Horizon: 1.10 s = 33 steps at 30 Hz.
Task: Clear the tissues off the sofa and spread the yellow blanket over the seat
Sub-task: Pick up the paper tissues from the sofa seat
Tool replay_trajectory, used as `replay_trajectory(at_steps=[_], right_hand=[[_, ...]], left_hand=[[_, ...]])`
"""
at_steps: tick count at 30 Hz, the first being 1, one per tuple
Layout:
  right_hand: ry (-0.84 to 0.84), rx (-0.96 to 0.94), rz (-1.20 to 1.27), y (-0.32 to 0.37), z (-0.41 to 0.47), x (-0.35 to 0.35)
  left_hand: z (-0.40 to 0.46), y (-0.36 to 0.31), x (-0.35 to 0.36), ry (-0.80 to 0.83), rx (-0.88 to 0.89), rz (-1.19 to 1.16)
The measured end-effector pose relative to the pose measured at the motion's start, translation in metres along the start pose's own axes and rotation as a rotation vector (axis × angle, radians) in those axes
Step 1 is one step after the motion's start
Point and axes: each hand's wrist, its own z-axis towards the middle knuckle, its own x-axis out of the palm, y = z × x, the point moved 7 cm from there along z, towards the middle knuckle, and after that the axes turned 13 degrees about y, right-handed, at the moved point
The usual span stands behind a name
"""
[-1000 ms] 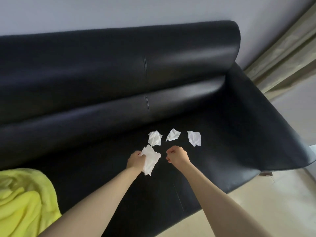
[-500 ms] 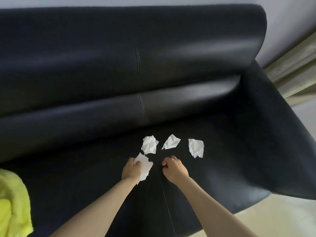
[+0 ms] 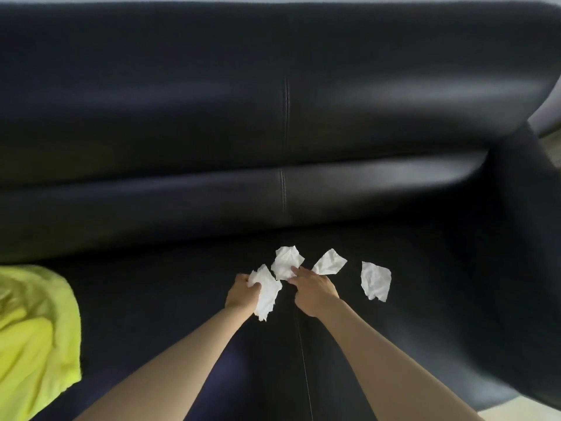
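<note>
Down on the black sofa (image 3: 394,344), both bare arms reach across the seat toward a small cluster of white tissues lying near the seat's back edge, just right of the centre seam. The left hand (image 3: 243,291) has its fingers curled round one crumpled tissue (image 3: 267,293), which hangs from the fist toward the front edge. The right hand (image 3: 314,291) lies beside it, its fingers bent and its fingertips touching the lower edge of a second tissue (image 3: 285,262) on the seat; whether it already pinches that tissue cannot be told. A third tissue (image 3: 329,262) lies just beyond the right hand's knuckles, and a fourth tissue (image 3: 375,281) sits apart, nearer the right armrest. The yellow blanket (image 3: 33,335) lies bunched at the seat's left end, well apart from the hands.
</note>
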Motion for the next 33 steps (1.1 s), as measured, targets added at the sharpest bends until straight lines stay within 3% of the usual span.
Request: replay_trajectory(at_steps=[4,10,13,18,28,33], right_hand=[[-0.073,0.007,0.086,-0.001,0.0,-0.007],[-0.386,-0.01,0.371,-0.009,-0.013,-0.031],[-0.454,-0.044,0.431,-0.01,-0.021,-0.04],[-0.426,-0.134,0.457,-0.004,-0.032,-0.047],[-0.276,-0.157,0.56,0.008,-0.04,-0.051],[-0.225,-0.166,0.556,0.008,-0.039,-0.046]], left_hand=[[-0.001,-0.002,0.004,0.004,0.0,0.008],[-0.003,-0.005,0.008,-0.055,-0.008,-0.071],[-0.006,-0.015,0.01,-0.084,0.019,-0.125],[-0.011,-0.03,0.014,-0.104,0.039,-0.263],[-0.014,-0.04,0.014,0.005,0.027,-0.594],[-0.022,-0.038,0.01,-0.041,0.084,-0.655]])
